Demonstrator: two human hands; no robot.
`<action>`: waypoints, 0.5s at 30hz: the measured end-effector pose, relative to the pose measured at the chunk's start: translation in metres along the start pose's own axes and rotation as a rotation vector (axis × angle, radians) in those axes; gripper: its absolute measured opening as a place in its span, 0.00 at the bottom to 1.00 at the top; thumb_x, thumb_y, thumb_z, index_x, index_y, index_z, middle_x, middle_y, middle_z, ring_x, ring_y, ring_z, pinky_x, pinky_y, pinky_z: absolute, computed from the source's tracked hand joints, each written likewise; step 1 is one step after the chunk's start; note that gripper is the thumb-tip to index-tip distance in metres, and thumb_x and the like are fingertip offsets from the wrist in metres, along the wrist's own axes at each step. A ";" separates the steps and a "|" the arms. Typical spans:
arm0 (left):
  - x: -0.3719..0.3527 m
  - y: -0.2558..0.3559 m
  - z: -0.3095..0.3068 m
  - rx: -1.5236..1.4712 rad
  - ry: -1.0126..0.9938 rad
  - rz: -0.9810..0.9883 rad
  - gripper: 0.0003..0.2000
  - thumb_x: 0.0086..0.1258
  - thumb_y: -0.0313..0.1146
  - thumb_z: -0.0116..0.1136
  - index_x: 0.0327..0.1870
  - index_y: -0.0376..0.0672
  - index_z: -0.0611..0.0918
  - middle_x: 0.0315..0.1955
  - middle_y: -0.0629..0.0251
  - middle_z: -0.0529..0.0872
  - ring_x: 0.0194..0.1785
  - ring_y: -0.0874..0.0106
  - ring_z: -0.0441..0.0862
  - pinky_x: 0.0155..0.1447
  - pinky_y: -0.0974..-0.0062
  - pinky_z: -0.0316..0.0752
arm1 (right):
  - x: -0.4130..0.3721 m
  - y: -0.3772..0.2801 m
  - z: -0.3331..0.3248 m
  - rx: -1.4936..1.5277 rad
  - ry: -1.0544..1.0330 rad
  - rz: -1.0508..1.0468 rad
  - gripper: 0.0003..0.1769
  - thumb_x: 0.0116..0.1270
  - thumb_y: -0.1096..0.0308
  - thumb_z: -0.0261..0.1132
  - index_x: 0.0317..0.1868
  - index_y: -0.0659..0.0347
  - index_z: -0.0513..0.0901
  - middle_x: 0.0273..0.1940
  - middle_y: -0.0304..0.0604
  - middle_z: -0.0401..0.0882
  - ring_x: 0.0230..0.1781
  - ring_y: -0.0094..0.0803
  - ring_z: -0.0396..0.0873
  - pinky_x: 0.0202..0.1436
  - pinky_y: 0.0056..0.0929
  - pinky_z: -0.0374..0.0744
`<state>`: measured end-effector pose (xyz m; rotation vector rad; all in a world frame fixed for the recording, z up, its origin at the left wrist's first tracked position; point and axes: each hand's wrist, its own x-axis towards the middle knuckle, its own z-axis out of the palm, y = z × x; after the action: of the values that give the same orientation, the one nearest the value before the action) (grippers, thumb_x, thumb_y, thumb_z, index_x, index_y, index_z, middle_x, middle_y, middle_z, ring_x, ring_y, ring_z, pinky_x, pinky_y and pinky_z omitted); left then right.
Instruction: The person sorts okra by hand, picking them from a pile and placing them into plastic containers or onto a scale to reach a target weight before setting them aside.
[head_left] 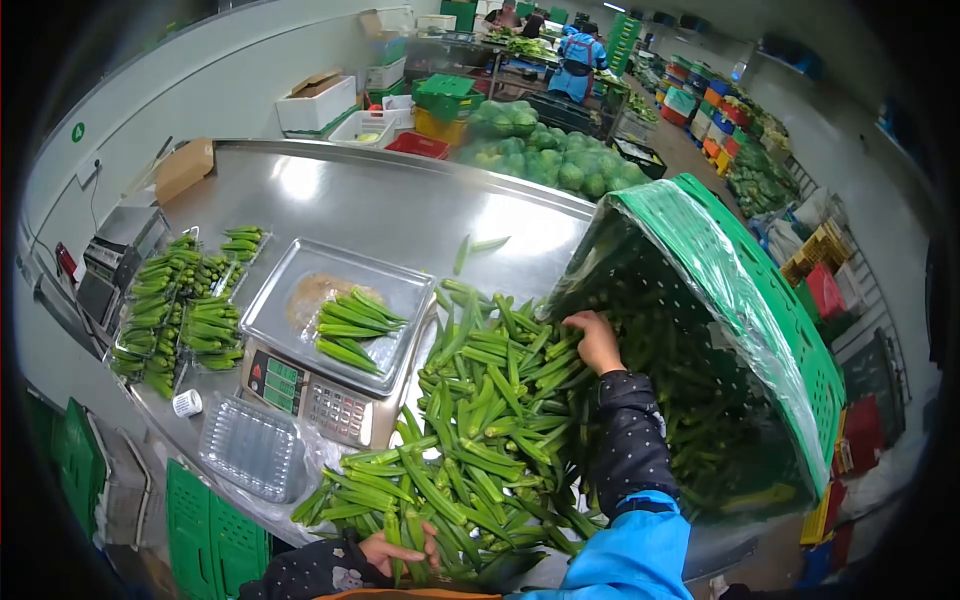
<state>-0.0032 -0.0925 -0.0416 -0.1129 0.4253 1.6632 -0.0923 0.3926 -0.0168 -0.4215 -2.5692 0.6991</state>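
A large heap of green okra pods (480,420) lies on the steel table, spilling from a tipped green crate (740,290) lined with clear plastic. My right hand (597,342) is at the crate's mouth, over the upper right of the heap; its fingers are curled, and what they hold is hidden. At the near edge of the heap, my left hand (395,548) has its fingers closed around a few okra pods (402,530). Left of the heap stands a digital scale (335,405). Its metal tray (275,300) bears a small bunch of okra (355,325).
Packed okra trays (165,310) sit at the table's left. Nearer are a white tub (187,403) and clear plastic trays (250,450). A cardboard piece (185,172) stands at the far left corner. Beyond the table are round green melons (560,160) and a co-worker in blue (580,60).
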 end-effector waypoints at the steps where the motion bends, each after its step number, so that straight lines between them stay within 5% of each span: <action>1: 0.002 -0.001 -0.002 -0.005 0.036 0.030 0.21 0.60 0.15 0.54 0.55 0.35 0.69 0.41 0.57 0.77 0.46 0.57 0.78 0.53 0.60 0.71 | -0.012 0.002 0.000 -0.249 -0.040 -0.135 0.19 0.50 0.82 0.55 0.41 0.53 0.82 0.42 0.45 0.80 0.49 0.43 0.74 0.52 0.38 0.72; 2: 0.006 -0.001 -0.002 0.005 0.029 0.021 0.21 0.60 0.15 0.54 0.55 0.35 0.69 0.41 0.57 0.77 0.46 0.57 0.78 0.53 0.60 0.71 | -0.020 0.005 -0.003 -0.499 -0.072 -0.265 0.22 0.50 0.82 0.55 0.45 0.53 0.81 0.43 0.44 0.80 0.50 0.42 0.74 0.54 0.39 0.70; 6: 0.010 0.001 0.000 0.061 0.115 0.038 0.21 0.59 0.14 0.54 0.54 0.36 0.70 0.38 0.57 0.78 0.42 0.60 0.78 0.49 0.63 0.72 | -0.025 -0.027 -0.014 -0.422 0.006 -0.273 0.20 0.51 0.79 0.57 0.44 0.51 0.78 0.39 0.39 0.79 0.49 0.43 0.72 0.53 0.40 0.70; 11: 0.012 0.000 0.001 0.123 0.195 0.046 0.20 0.57 0.17 0.56 0.52 0.38 0.71 0.36 0.58 0.78 0.42 0.60 0.77 0.50 0.61 0.71 | -0.029 -0.095 -0.031 0.070 -0.016 -0.274 0.25 0.52 0.65 0.72 0.52 0.56 0.77 0.38 0.40 0.82 0.40 0.39 0.76 0.46 0.34 0.74; 14: 0.011 -0.004 0.000 0.141 0.210 0.021 0.19 0.57 0.18 0.56 0.52 0.38 0.72 0.37 0.59 0.78 0.42 0.60 0.77 0.50 0.61 0.71 | -0.014 -0.074 -0.030 0.037 0.046 -0.125 0.16 0.53 0.66 0.70 0.43 0.58 0.81 0.33 0.43 0.81 0.37 0.43 0.77 0.43 0.38 0.74; 15: 0.011 -0.003 0.000 0.137 0.214 0.017 0.19 0.58 0.18 0.56 0.52 0.38 0.71 0.37 0.59 0.78 0.42 0.60 0.77 0.50 0.61 0.71 | -0.012 -0.062 -0.029 -0.048 -0.129 -0.017 0.14 0.54 0.67 0.68 0.43 0.57 0.81 0.36 0.44 0.81 0.42 0.43 0.76 0.46 0.40 0.74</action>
<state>-0.0017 -0.0822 -0.0460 -0.1874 0.7022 1.6394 -0.0785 0.3481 0.0350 -0.3812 -2.7123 0.6802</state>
